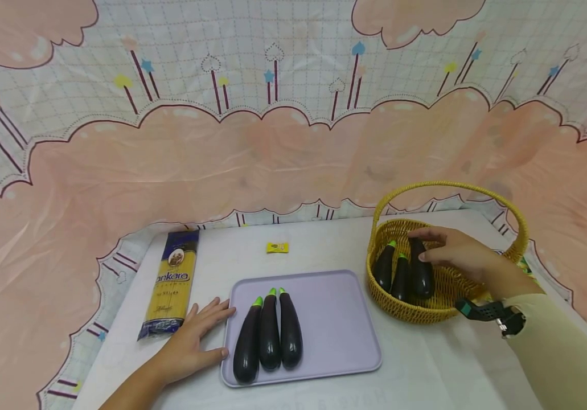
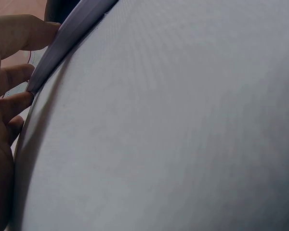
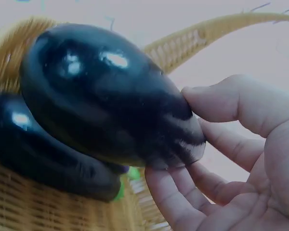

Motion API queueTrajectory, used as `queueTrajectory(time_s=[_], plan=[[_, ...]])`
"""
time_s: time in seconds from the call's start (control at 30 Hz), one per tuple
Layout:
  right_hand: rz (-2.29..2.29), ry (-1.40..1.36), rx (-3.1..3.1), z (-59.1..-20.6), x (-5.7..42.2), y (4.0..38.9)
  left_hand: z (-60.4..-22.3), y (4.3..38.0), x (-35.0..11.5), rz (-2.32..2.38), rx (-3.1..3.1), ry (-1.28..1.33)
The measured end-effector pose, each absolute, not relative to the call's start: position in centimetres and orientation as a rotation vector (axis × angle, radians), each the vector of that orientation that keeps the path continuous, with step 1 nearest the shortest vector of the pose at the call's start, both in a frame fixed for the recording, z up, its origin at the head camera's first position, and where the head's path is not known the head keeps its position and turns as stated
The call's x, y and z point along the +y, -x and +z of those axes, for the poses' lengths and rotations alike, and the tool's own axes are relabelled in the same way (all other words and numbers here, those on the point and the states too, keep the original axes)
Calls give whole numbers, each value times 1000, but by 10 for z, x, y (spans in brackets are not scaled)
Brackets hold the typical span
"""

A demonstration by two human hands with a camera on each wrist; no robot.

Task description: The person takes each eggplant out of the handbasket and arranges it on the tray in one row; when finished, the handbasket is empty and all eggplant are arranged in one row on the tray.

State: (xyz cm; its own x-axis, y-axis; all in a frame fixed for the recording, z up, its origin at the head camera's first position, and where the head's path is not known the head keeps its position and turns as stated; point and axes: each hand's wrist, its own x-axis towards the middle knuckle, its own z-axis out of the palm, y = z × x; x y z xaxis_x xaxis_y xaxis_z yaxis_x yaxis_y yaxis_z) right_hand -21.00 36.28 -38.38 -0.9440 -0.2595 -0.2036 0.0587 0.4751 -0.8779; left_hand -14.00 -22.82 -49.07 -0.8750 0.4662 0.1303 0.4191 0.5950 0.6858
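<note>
My right hand (image 1: 452, 250) pinches a dark eggplant (image 1: 422, 276) near its upper end, inside the yellow wicker basket (image 1: 410, 313). In the right wrist view, thumb and fingertips grip the narrow end of this eggplant (image 3: 101, 96). Two more eggplants with green stems, one on the left (image 1: 384, 266) and one in the middle (image 1: 401, 279), lie beside it in the basket. My left hand (image 1: 191, 344), fingers spread, touches the left edge of a lilac tray (image 1: 336, 324). Three eggplants (image 1: 270, 336) lie side by side on the tray's left half.
A pack of spaghetti (image 1: 172, 279) lies left of the tray. Behind the tray is a small yellow wrapped packet (image 1: 277, 247). The basket's tall handle (image 1: 447, 184) arches over its opening. A patterned cloth (image 1: 273, 159) hangs behind the white table.
</note>
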Motion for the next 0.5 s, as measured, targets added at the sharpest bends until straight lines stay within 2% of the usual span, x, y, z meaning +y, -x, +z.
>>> queueTrajectory(time_s=[0.5], plan=[[-1712, 533, 2180, -355, 334, 181, -489, 141, -228, 1148, 2730, -735]])
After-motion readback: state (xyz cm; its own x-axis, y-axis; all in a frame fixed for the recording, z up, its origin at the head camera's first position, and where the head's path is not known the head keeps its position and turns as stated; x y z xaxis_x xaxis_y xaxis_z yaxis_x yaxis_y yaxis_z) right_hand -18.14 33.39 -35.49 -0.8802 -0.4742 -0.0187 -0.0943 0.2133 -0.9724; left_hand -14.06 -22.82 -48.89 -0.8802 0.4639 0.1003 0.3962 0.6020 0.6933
